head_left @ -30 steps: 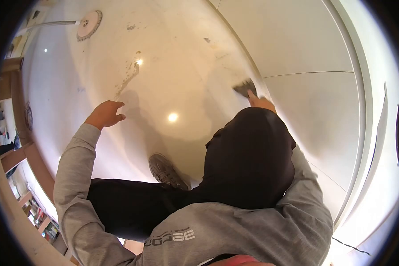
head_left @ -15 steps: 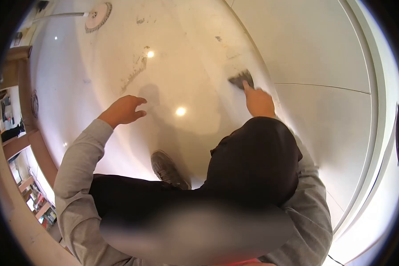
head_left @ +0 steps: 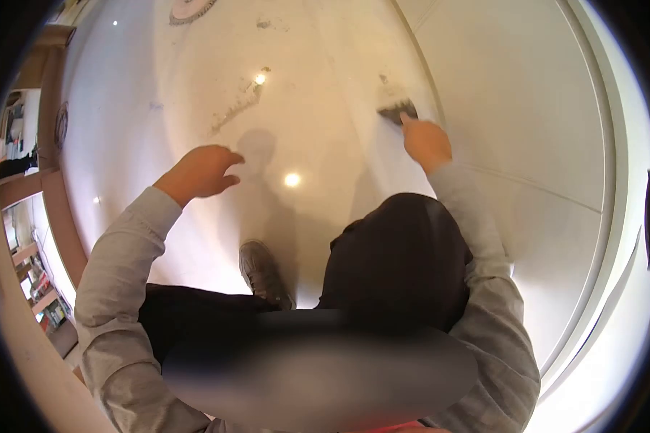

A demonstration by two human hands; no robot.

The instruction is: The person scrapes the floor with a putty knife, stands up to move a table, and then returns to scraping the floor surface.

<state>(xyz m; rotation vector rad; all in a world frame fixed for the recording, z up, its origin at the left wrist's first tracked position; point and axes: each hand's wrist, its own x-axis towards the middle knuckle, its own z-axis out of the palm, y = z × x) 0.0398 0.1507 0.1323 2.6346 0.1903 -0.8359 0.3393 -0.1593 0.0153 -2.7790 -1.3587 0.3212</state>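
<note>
My right hand [head_left: 427, 144] grips a scraper [head_left: 397, 111] with a wide dark blade, its index finger stretched along the tool. The blade lies against the pale, shiny floor [head_left: 318, 130], near the seam with the white panel. A small dark smudge [head_left: 383, 79] shows on the floor just past the blade. My left hand [head_left: 204, 172] hovers over the floor on the other side, thumb and fingers apart and nothing in it. Beyond it a long streak of dark residue [head_left: 235, 114] marks the floor.
A round pinkish pad with a bristly edge [head_left: 189, 9] lies at the far end. White panels [head_left: 513, 108] run along the right. Brown-framed shelves [head_left: 32, 191] with assorted items stand at the left. My shoe [head_left: 262, 273] rests on the floor below my left hand.
My view has shifted, so the floor marks and round pad sit elsewhere in the picture. The scraper stays in my right hand, its blade now nearer the dark smudge. My left hand remains empty.
</note>
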